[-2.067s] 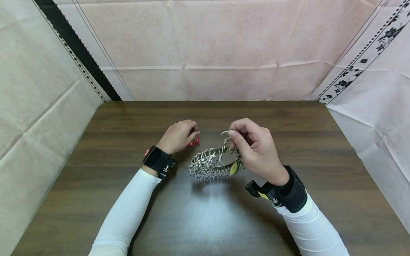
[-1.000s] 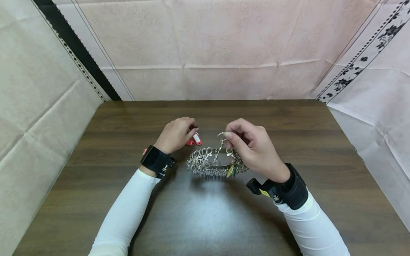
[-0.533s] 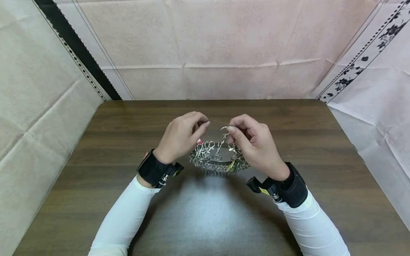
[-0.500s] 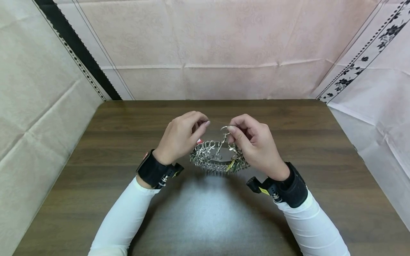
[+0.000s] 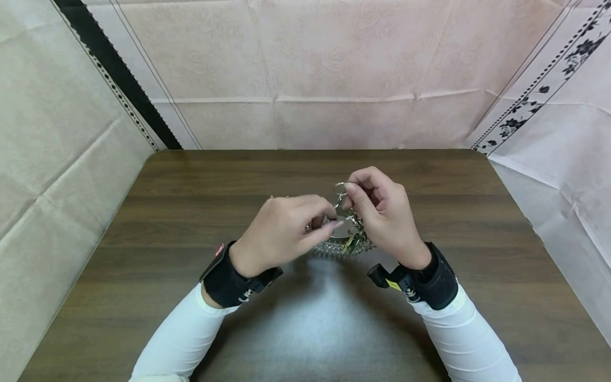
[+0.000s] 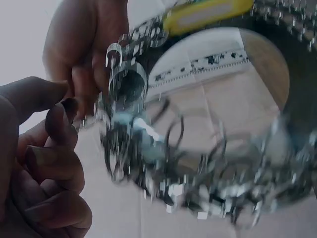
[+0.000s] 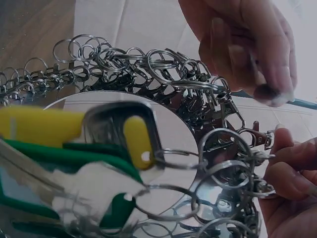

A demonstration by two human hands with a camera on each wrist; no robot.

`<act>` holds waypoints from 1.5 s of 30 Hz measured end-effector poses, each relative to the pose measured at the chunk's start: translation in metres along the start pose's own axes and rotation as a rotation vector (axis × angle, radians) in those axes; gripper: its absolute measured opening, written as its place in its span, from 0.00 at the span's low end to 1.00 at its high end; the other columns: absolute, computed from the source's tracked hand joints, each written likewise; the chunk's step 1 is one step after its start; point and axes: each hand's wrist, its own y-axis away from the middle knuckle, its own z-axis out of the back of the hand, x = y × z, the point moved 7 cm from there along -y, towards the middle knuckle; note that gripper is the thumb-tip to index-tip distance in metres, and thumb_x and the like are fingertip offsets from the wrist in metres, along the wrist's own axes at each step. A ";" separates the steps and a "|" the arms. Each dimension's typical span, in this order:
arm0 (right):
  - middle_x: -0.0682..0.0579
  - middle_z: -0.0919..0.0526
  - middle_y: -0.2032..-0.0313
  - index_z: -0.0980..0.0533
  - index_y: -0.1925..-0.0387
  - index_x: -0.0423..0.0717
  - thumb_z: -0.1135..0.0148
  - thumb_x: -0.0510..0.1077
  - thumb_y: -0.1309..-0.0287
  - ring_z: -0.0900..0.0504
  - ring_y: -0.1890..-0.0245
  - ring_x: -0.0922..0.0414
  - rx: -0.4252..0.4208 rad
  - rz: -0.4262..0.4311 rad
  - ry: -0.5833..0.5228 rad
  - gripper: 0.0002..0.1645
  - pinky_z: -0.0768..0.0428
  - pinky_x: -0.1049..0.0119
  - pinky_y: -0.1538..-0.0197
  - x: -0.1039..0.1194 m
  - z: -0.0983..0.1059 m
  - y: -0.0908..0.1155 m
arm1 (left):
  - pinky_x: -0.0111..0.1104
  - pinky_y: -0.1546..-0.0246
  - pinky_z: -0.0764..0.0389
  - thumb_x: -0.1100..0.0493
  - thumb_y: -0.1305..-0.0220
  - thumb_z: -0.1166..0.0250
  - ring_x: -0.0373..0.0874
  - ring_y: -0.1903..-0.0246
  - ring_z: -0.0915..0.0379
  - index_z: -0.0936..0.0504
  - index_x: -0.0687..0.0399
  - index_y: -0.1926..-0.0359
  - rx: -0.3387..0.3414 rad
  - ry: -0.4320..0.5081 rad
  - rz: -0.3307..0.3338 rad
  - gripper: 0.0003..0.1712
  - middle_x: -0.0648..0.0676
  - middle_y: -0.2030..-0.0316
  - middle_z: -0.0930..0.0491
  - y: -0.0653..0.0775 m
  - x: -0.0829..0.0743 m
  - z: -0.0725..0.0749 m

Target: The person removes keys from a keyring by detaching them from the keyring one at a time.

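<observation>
My right hand (image 5: 386, 212) pinches a key ring (image 5: 340, 185) between thumb and forefinger. From it hangs a round metal hoop crowded with split rings and swivel clasps (image 7: 163, 67), held over the table. A yellow key tag (image 7: 39, 124), a green key tag (image 7: 29, 158) and a silver key (image 7: 89, 188) dangle from the hoop's near right side. My left hand (image 5: 286, 228) is in front of the hoop's left part, covering much of it. Its fingers are loosely bent, thumb and forefinger slightly apart, with nothing seen between them. In the left wrist view the hoop is blurred.
A brown wooden table (image 5: 143, 265) lies beneath, its far edge against a pale cloth backdrop (image 5: 334, 79). Both wrists wear black straps with cameras (image 5: 382, 276). Red tags seen earlier are largely hidden behind my left hand.
My left hand has left the red tags, risen, then moved right and toward me across the hoop. My right hand keeps its pinch, moving slightly up and right.
</observation>
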 end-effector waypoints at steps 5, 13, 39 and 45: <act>0.44 0.21 0.77 0.27 0.63 0.28 0.44 0.30 0.31 0.31 0.82 0.63 -0.015 -0.010 -0.003 0.05 0.32 0.74 0.77 -0.001 0.001 0.000 | 0.23 0.80 0.32 0.59 0.38 0.32 0.29 0.79 0.31 0.14 0.49 0.63 0.039 -0.104 -0.032 0.02 0.41 0.75 0.20 0.002 -0.008 -0.012; 0.45 0.21 0.77 0.27 0.64 0.29 0.44 0.28 0.32 0.32 0.83 0.63 -0.023 -0.017 -0.015 0.03 0.33 0.73 0.79 -0.001 0.001 -0.001 | 0.26 0.82 0.29 0.58 0.37 0.33 0.30 0.80 0.27 0.14 0.46 0.66 0.036 -0.204 -0.029 0.03 0.39 0.76 0.18 0.003 -0.012 -0.020; 0.47 0.21 0.77 0.27 0.64 0.27 0.45 0.27 0.32 0.30 0.82 0.62 -0.055 -0.008 -0.021 0.03 0.30 0.74 0.78 -0.002 0.007 -0.001 | 0.29 0.72 0.20 0.59 0.34 0.32 0.32 0.72 0.22 0.15 0.49 0.61 0.140 -0.127 0.000 0.02 0.43 0.68 0.14 0.003 -0.001 -0.017; 0.48 0.21 0.77 0.28 0.64 0.26 0.45 0.28 0.31 0.30 0.82 0.61 -0.056 -0.009 -0.033 0.05 0.29 0.73 0.76 -0.003 0.007 -0.002 | 0.30 0.71 0.20 0.60 0.32 0.34 0.31 0.72 0.23 0.15 0.48 0.60 0.130 -0.088 0.013 0.03 0.42 0.68 0.15 0.002 0.002 -0.011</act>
